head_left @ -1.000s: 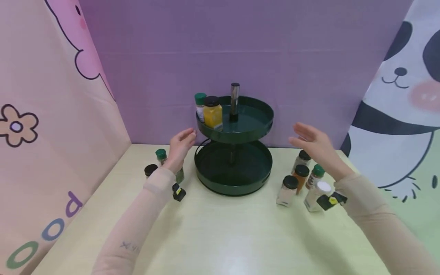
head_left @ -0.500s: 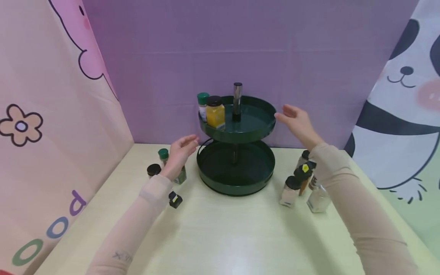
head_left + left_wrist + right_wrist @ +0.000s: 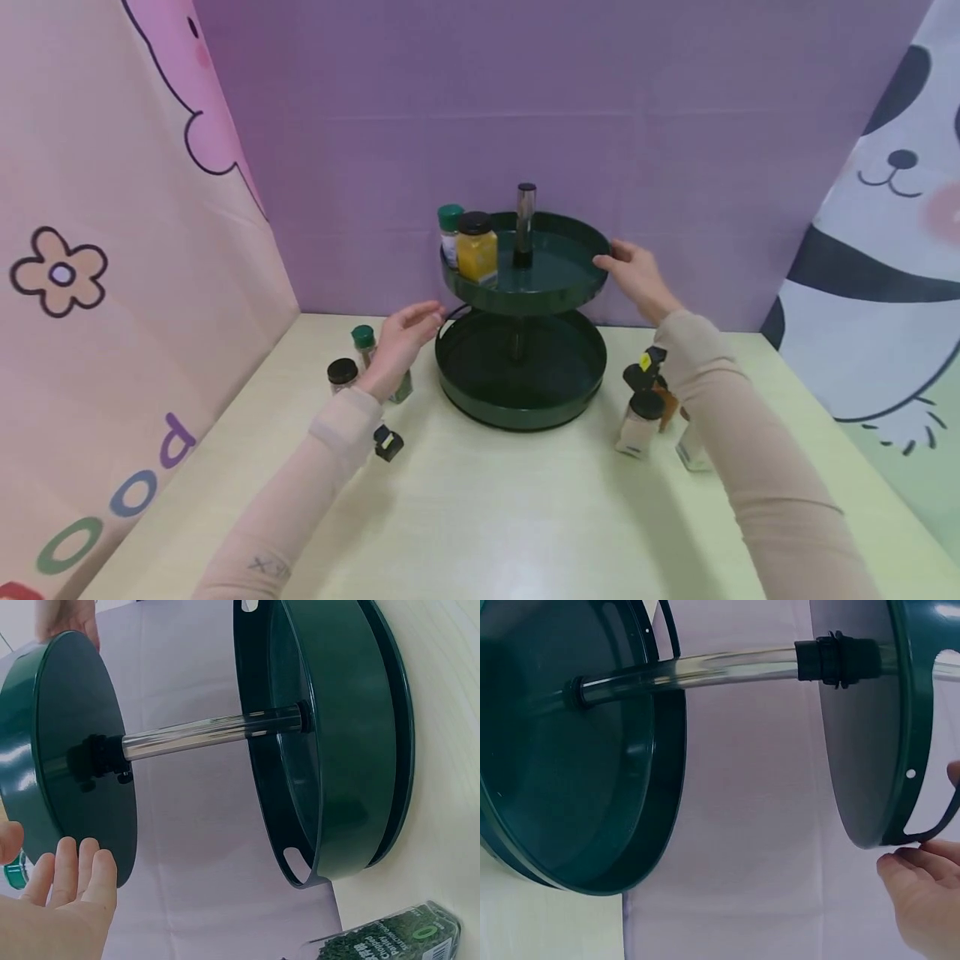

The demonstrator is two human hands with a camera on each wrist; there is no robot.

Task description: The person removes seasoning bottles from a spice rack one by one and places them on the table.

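A dark green two-tier turntable rack stands on the table. At the right side of its upper tray (image 3: pixel 558 260), my right hand (image 3: pixel 639 277) pinches the rim, thumb inside and fingers outside. The right wrist view shows these fingers at the tray's handle loop (image 3: pixel 930 834). My left hand (image 3: pixel 399 346) holds nothing; its fingers are extended beside the upper tray's left underside. A yellow spice jar (image 3: pixel 477 258) with a black lid and a green-capped jar (image 3: pixel 449 237) stand in the upper tray at the left. The lower tray (image 3: pixel 519 385) holds nothing.
Left of the rack stand a black-lidded jar (image 3: pixel 342 372), a green-capped jar (image 3: pixel 363 339) and a chopped parsley jar (image 3: pixel 394 936). Right of it are a black-lidded pale jar (image 3: pixel 637 427), an orange jar (image 3: pixel 667 408) and a clear jar (image 3: pixel 693 450), partly behind my right arm.
My right hand has moved left from over the right-hand jars to the upper tray's rim and taken hold of it. My left hand has barely moved. The view has shifted slightly.
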